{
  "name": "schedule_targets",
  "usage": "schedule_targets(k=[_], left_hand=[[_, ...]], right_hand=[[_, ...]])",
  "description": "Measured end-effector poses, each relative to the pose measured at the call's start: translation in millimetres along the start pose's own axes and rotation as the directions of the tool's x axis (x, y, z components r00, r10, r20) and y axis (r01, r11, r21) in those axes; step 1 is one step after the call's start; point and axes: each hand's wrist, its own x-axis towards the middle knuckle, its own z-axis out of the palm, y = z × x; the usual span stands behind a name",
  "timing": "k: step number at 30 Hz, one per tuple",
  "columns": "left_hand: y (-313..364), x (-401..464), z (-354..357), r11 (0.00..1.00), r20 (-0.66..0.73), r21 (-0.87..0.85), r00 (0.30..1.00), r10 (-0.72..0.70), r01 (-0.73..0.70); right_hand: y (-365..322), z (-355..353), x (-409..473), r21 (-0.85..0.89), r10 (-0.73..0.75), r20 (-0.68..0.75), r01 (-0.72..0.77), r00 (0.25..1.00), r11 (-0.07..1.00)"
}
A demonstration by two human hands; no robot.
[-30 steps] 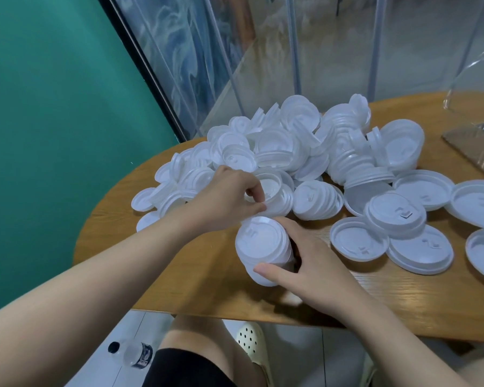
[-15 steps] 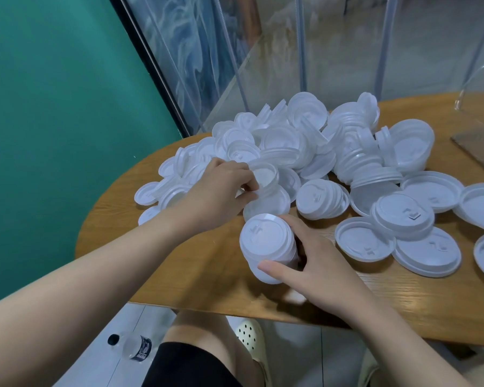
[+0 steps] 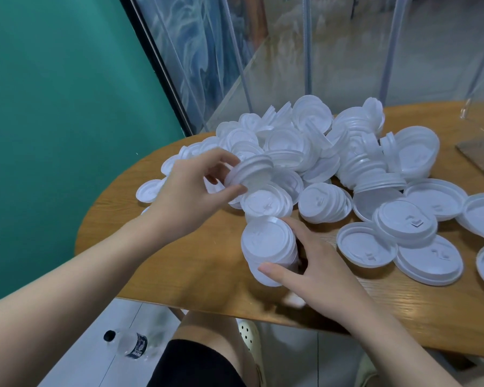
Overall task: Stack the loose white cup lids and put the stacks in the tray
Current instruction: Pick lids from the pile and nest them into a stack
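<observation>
A big heap of loose white cup lids (image 3: 313, 152) covers the far side of the wooden table (image 3: 196, 269). My left hand (image 3: 196, 191) pinches one lid (image 3: 249, 170), tilted and lifted off the heap's near edge. My right hand (image 3: 310, 263) holds a short stack of lids (image 3: 268, 247) lying on its side near the table's front edge, thumb under it and fingers behind. A corner of the clear tray (image 3: 481, 155) shows at the right edge.
Larger flat lids (image 3: 428, 258) lie spread on the right half of the table. A small stack (image 3: 324, 202) leans beside the heap. A green wall and glass panel stand behind. A plastic bottle (image 3: 129, 342) lies on the floor by my knee.
My left hand has pulled a lid free from the heap and raised it, tilting it. My right hand keeps its hold on the stack in about the same place.
</observation>
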Motion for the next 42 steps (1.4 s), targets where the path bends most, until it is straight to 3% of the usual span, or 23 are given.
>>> schedule_targets(k=[4,8,11,18,27,35,42], left_hand=[[16.1,-9.4,-16.9,0.986,0.010,-0.159,0.999,-0.052,0.053],[18.6,-17.4,-19.8,0.833,0.182,-0.440,0.942,-0.282,0.334],[4.7,-27.4,-8.0,0.774,0.341,-0.392,0.860,-0.379,0.497],[-21.3,-36.1,14.9,0.717,0.438,-0.320,0.768,-0.468,0.620],[-23.0,-30.6,21.5,0.821,0.483,-0.231,0.794,-0.369,0.522],[-29.3,-26.4,14.0,0.947,0.453,-0.076,0.857,-0.245,0.311],[-27.5,-25.5,16.5,0.983,0.470,-0.059,0.874,-0.126,0.174]], right_hand=[[-1.6,-0.6,0.3,-0.003,0.007,0.012,-0.006,1.000,1.000],[-3.6,-1.1,0.7,0.005,0.006,0.010,-0.006,1.000,1.000],[-3.1,-0.7,0.8,0.018,0.013,0.016,-0.013,1.000,1.000],[-3.1,-1.5,0.8,0.018,-0.011,0.024,0.010,1.000,1.000],[0.5,0.4,1.6,0.016,0.013,0.002,-0.013,1.000,1.000],[-1.9,0.0,1.2,0.010,0.005,0.006,-0.005,1.000,1.000],[-4.3,0.2,-0.4,0.016,0.004,-0.004,-0.004,1.000,1.000]])
